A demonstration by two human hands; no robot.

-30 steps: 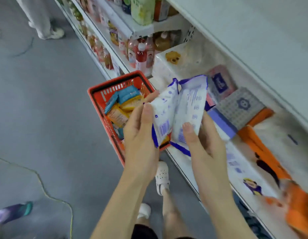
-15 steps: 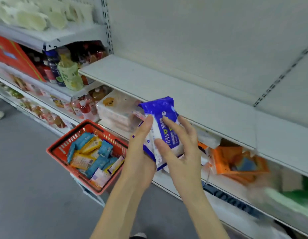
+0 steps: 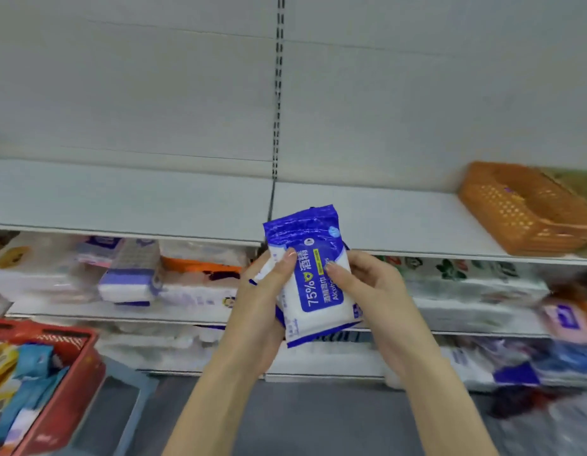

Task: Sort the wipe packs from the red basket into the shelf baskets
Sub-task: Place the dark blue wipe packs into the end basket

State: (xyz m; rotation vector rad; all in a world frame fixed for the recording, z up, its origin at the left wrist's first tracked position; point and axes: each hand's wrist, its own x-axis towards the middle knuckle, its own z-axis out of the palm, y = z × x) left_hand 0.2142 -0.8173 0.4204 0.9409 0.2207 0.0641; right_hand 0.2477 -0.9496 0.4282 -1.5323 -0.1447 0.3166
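Both of my hands hold blue-and-white alcohol wipe packs (image 3: 313,278) in front of the shelf edge. My left hand (image 3: 264,301) grips them from the left with the thumb on the front. My right hand (image 3: 368,287) grips the right side, its fingers on the front label. A second pack shows behind the front one. The red basket (image 3: 71,366) sits at the lower left with several blue and yellow packs inside. An orange shelf basket (image 3: 522,209) stands on the white shelf at the far right.
The white shelf (image 3: 154,199) runs across the middle of the view, bare to the left of the orange basket. Lower shelves hold tissue and paper packs (image 3: 131,274). Grey floor lies below, between the red basket and the shelving.
The view has swung up and right, from the red basket to the shelf front. Both hands still hold the wipe packs, now with the printed front facing me. The orange basket came into view.
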